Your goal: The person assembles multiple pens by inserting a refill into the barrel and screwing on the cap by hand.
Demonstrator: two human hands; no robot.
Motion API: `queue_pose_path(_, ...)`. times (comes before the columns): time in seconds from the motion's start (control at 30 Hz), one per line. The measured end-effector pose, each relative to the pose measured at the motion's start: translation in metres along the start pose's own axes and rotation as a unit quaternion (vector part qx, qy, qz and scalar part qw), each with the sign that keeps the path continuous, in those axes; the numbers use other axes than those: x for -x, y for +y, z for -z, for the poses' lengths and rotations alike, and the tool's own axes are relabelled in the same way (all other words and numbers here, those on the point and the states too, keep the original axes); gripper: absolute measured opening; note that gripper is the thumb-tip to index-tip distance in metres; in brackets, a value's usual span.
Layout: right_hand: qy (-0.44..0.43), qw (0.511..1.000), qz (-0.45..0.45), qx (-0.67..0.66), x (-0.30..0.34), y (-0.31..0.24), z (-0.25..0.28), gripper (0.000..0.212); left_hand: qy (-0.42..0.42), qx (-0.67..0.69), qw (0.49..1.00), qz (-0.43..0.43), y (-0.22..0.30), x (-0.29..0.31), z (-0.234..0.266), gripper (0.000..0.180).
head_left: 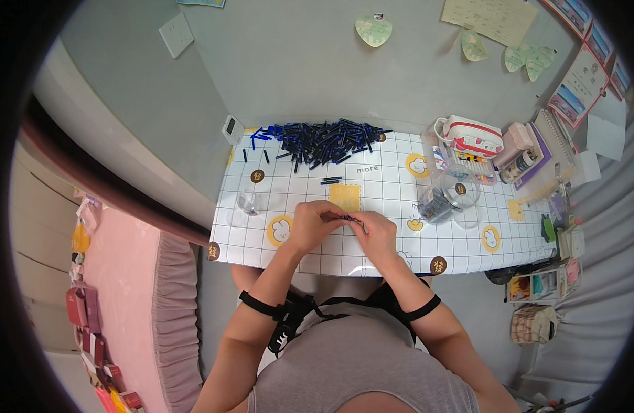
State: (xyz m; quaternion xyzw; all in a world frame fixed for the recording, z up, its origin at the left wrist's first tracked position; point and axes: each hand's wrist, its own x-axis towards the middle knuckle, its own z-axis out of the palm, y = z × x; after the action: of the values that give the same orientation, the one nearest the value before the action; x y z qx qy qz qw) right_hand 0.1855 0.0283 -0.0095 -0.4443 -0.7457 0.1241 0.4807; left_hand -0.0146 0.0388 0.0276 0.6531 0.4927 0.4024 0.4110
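Above the bench [389, 189], just on the near side of the yellow square [345, 197], left hand [314, 224] and right hand [377, 237] both pinch a small dark piece [348, 218], a grip probably best light and level.

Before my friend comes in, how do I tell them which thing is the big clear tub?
Find the white gridded table. On it, go right from the person's right hand, stopping nearer than the red-and-white pouch. It's the round clear tub with dark bits inside, much bigger than the clear cup at the table's left.
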Motion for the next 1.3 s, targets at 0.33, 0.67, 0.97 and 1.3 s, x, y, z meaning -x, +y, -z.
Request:
queue_pose_path(0.33, 0.103, 0.988, 0.113, -0.011, -0.034, -0.052, 0.105, 0.021, -0.035, -0.099, 0.973, -0.205, 0.123, -0.001, -0.007, 0.019)
queue_pose_path(0.67, 0.039, 0.995, 0.084, 0.023, -0.055, -0.032, 0.237, 0.020, -0.145, -0.029, 0.931, -0.334, 0.184, -0.054, -0.076, 0.020)
queue_pose_path(0.97, 0.103, 0.994, 0.004, 0.024, -0.056, 0.005, 0.252, 0.020, -0.016, -0.052, 0.894, -0.445, 0.168, -0.093, -0.139, 0.027)
queue_pose_path(1.3, 0.099, 0.991, -0.020, 0.085, -0.050, 0.022, 0.245, 0.031, 0.012, -0.175, 0.898, -0.404, 0.143, -0.094, -0.156, 0.017)
